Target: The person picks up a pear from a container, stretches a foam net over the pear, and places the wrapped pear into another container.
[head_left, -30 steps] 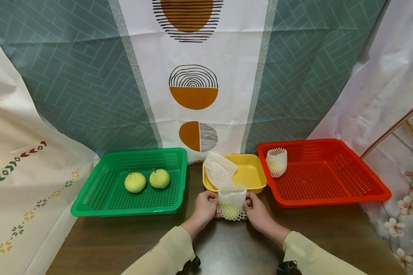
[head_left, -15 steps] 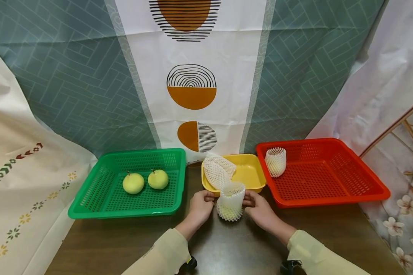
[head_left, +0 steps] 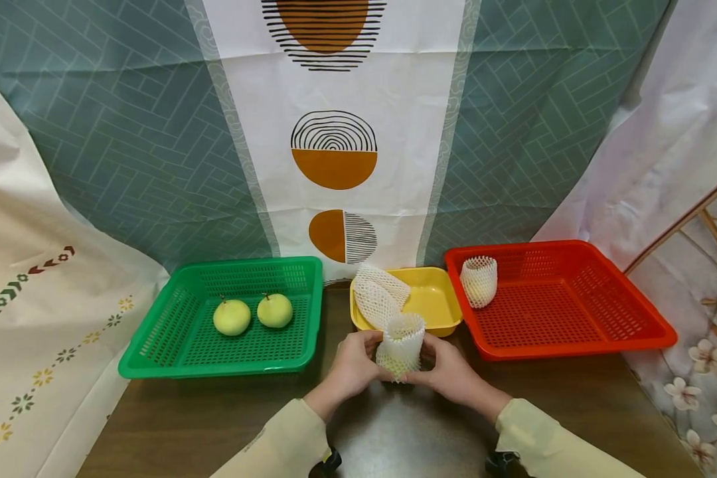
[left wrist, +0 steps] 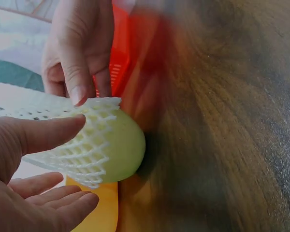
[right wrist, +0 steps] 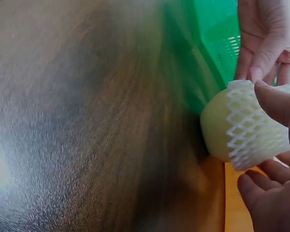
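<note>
A pale yellow-green pear [left wrist: 128, 150] stands on the table inside a white foam net sleeve [head_left: 403, 335]. In the wrist views its rounded bottom is bare below the sleeve's lower edge; the sleeve's open top rises above it. My left hand [head_left: 351, 364] curves round the left side of the sleeve, thumb in front and fingers behind. From the right, my right hand [head_left: 451, 372] holds it likewise, its thumb on the lattice near the lower edge in the right wrist view. Both thumb tips come near each other in front. Some fingers are hidden behind the sleeve.
On the left, a green basket [head_left: 215, 367] holds two bare pears [head_left: 233, 317]. Behind my hands, a yellow tray [head_left: 433, 302] contains foam net sleeves [head_left: 375, 302]. A red basket [head_left: 573, 348] at right holds one sleeved pear [head_left: 479, 282]. A patterned cloth hangs behind.
My hands first held the sleeve's sides, then loosened and drew slightly apart. Now they close in again round the lower part, thumbs brought to the front. The sleeved pear stays about in place.
</note>
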A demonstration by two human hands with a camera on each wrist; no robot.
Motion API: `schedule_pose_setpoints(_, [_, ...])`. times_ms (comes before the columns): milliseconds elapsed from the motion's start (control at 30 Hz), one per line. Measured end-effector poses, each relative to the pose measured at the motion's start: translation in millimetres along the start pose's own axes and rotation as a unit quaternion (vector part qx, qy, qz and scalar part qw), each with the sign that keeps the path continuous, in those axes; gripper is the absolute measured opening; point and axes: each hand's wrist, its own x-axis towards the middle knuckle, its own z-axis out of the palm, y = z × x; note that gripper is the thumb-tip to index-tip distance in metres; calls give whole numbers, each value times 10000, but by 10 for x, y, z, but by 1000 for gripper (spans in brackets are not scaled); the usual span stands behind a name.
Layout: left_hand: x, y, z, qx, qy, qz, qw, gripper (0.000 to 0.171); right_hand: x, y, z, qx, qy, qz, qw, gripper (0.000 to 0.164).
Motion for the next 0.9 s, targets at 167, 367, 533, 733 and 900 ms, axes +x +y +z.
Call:
schedule_pose_setpoints(167, [24, -35, 40, 10, -181, 17, 9998, 66, 23, 43, 25, -363, 209, -111, 9991, 67])
schedule_pose_setpoints(367, [36, -45, 49, 359, -214, 213, 9989, 55, 43, 62, 45, -481, 255, -233, 9982, 69])
schedule_pose_setpoints(533, [41, -47, 48, 578, -188, 360, 9975, 55, 57, 56, 43, -385, 98, -244, 9989, 72])
schedule_pose_setpoints(733, [65, -48, 57, 836, -281, 311, 9956, 59, 81, 85, 41, -311, -52, -110, 9994, 80])
schedule_pose_setpoints(900, [77, -85, 65, 991, -386, 208, 9941, 62, 94, 118, 55, -346, -141, -18, 9993, 87])
